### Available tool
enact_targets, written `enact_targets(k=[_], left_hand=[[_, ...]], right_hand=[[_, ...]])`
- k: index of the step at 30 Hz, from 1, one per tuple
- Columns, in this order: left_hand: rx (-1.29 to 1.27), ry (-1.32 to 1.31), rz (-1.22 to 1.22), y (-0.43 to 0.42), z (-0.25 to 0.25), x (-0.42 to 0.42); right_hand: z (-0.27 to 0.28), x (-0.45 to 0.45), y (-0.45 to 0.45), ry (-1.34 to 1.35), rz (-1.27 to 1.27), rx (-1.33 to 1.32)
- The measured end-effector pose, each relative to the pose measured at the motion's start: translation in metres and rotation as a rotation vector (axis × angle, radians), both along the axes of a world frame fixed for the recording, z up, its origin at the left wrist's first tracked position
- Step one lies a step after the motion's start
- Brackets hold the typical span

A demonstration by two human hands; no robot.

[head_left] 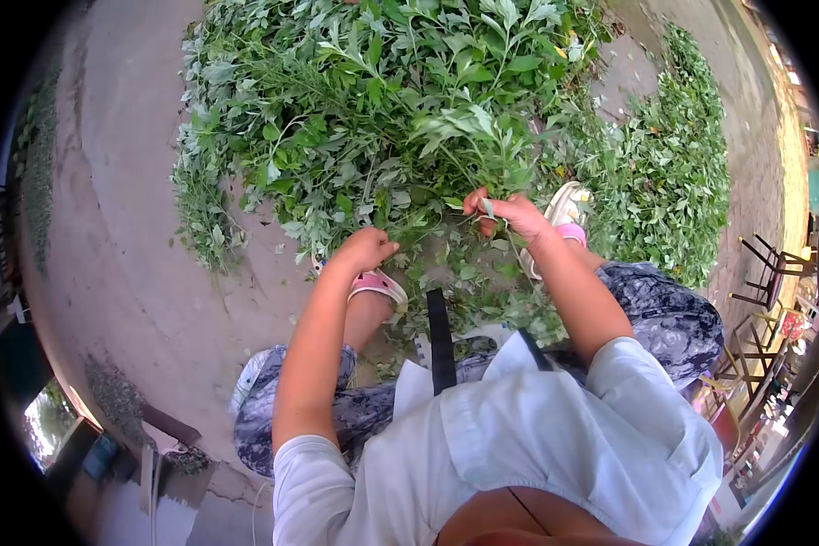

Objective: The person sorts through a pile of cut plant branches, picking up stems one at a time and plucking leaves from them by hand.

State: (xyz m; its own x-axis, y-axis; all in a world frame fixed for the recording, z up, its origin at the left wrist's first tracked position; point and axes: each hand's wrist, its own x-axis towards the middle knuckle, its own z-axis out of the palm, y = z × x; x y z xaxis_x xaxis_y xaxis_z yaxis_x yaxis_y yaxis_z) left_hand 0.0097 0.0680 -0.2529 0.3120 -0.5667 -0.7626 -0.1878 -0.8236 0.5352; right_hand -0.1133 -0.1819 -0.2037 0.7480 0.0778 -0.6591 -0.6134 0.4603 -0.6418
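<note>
A large heap of leafy green cut stems [337,118] lies on the ground in front of me. My right hand [510,214] is at the heap's near edge, its fingers pinched on a leafy stem with pale-backed leaves. Lower and to the left, my left hand [366,250] is curled closed just above my pink-and-white clog [379,287]. Whatever its fingers hold, if anything, is hidden. Loose leaves [469,273] are scattered on the ground between my feet.
A second spread of green leaves [669,173] lies to the right. My other clog [569,205] stands beside my right hand. Concrete ground [136,182] extends to the left. Wooden chairs [769,273] stand along the far right.
</note>
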Motion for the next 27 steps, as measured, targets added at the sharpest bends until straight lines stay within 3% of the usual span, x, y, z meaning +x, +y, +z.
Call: enact_targets(k=[2,5,9,11,12,13,15,17,21,23,25,27], left_hand=[[-0.036,-0.043,-0.076,0.011,0.025,0.024],[-0.079,0.107,0.032,0.013,0.091,0.050],[-0.119,0.236,0.090,0.026,0.133,0.069],[-0.185,0.221,0.252,0.027,0.147,0.075],[-0.209,0.235,0.420,0.027,0.139,0.077],[-0.208,0.230,0.420,0.026,0.120,0.075],[-0.386,0.173,0.886,0.019,0.073,0.068],[-0.344,0.101,0.894,0.001,0.044,0.056],[-0.459,-0.183,0.833,-0.024,-0.027,0.040],[-0.458,-0.031,0.967,-0.033,0.012,0.034],[-0.518,0.313,1.071,-0.032,0.039,0.028],[-0.610,0.453,1.006,-0.035,0.066,0.016]], right_hand=[[0.006,-0.004,-0.008,-0.312,-0.242,0.346],[0.008,0.003,-0.006,-0.476,-0.283,0.570],[0.022,0.047,0.040,-0.126,-0.113,0.045],[-0.014,0.064,0.070,-0.183,-0.226,-0.086],[-0.023,0.072,0.080,-0.140,-0.252,-0.135],[-0.035,0.081,0.088,-0.145,-0.252,-0.132],[-0.062,0.099,0.098,0.000,-0.384,-0.208],[-0.074,0.106,0.103,-0.041,-0.448,-0.164],[-0.047,0.103,0.100,-0.060,-0.433,-0.211],[-0.020,0.092,0.095,-0.060,-0.415,-0.225],[0.009,0.076,0.092,-0.066,-0.372,-0.164],[0.016,0.059,0.093,-0.068,-0.354,-0.152]])
